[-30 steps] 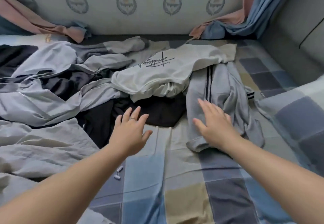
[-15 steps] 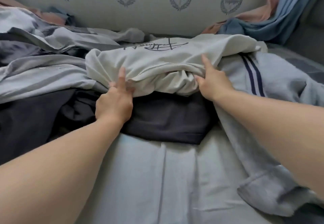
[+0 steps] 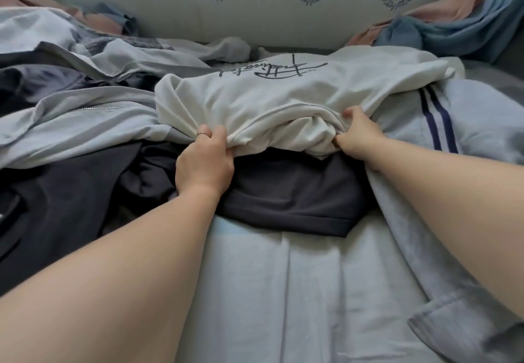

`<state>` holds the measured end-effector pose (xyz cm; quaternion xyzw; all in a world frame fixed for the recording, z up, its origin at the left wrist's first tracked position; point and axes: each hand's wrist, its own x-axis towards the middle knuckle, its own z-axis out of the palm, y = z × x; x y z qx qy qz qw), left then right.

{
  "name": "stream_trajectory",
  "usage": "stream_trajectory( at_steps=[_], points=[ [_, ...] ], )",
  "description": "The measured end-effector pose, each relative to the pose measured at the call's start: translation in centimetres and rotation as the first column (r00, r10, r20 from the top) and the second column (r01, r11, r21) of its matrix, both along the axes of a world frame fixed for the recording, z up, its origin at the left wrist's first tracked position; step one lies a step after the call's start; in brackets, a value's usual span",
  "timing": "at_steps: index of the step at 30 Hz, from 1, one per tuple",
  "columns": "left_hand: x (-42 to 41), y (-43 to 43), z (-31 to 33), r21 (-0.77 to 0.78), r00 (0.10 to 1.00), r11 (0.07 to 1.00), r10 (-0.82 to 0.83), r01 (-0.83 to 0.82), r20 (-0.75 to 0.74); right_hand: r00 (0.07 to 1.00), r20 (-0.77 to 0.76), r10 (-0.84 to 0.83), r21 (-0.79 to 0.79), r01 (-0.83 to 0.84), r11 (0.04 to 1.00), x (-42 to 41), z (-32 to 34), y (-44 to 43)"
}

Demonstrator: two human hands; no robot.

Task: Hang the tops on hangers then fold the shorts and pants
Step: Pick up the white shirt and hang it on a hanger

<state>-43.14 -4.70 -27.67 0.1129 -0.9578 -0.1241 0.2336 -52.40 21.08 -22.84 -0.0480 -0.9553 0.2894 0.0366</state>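
Note:
A white top (image 3: 283,98) with dark script lettering lies crumpled on the heap of clothes in the middle of the bed. My left hand (image 3: 205,161) grips its near hem on the left, fingers curled into the cloth. My right hand (image 3: 360,135) grips the bunched hem on the right. Under the top lies a dark navy garment (image 3: 289,192). Grey pants (image 3: 465,124) with two dark stripes lie to the right, partly under my right forearm. No hanger is in view.
Light grey and dark garments (image 3: 71,124) are piled at the left. A pale headboard cushion (image 3: 255,2) with crest prints runs along the back, with pink and blue cloth (image 3: 453,25) at its right end. The pale bedsheet (image 3: 283,291) lies nearest me.
My hands went from hovering open above the bed to the white top's near hem, and both now have their fingers curled into it. The view has moved closer to the pile.

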Motion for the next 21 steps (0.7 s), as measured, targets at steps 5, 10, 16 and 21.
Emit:
stream_trajectory(
  at_steps=[5, 10, 16, 21],
  points=[
    [1.2, -0.1, 0.7, -0.041, 0.995, 0.996, -0.075, 0.077, 0.069, 0.998, 0.037, 0.044, -0.251, -0.033, 0.968, 1.1, 0.0, 0.6],
    [4.9, 0.4, 2.7, -0.025, 0.962, 0.978, -0.201, 0.209, 0.183, 0.993, -0.064, -0.099, -0.267, 0.079, 0.96, 3.5, 0.9, 0.7],
    [13.8, 2.2, 5.2, -0.193, 0.916, 0.953, -0.15, 0.234, 0.371, 0.988, -0.138, -0.07, -0.009, 0.07, 0.998, 12.2, 4.4, 2.7],
    [25.4, 6.3, 6.4, -0.16, 0.799, 0.929, -0.188, 0.333, 0.571, 0.987, -0.081, 0.137, 0.126, -0.126, 0.984, 23.8, 6.2, 5.6]
  ],
)
